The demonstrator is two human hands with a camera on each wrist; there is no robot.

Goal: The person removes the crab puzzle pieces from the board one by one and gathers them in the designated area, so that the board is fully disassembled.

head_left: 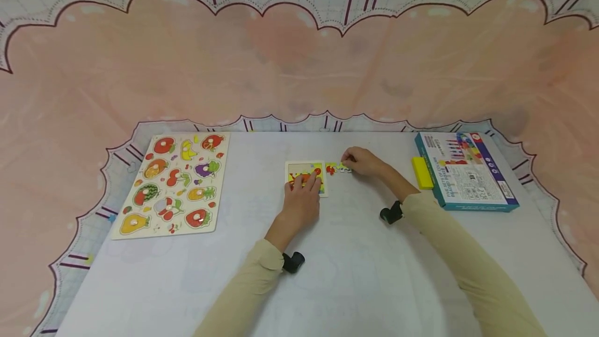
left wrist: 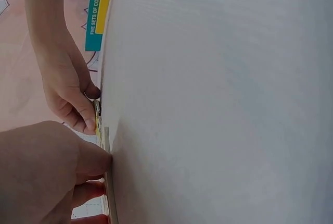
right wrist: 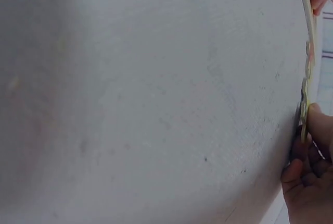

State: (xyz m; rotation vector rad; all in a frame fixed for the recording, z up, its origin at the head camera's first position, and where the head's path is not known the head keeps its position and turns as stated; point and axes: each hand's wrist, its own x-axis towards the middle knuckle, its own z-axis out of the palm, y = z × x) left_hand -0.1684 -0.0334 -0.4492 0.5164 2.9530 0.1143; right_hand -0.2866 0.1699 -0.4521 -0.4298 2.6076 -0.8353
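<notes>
Puzzle pieces (head_left: 330,169): just right of puzzle tray (head_left: 326,190); likely light, stiff, thin; best held by edges. Right hand (head_left: 367,162) pinches one; left hand (head_left: 301,203) rests on tray, fingers extended.

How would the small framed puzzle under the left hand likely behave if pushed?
The framed puzzle would probably slide rather than tip, lying low and flat on the table. It is likely stiff: its edge looks straight in the left wrist view.
</notes>
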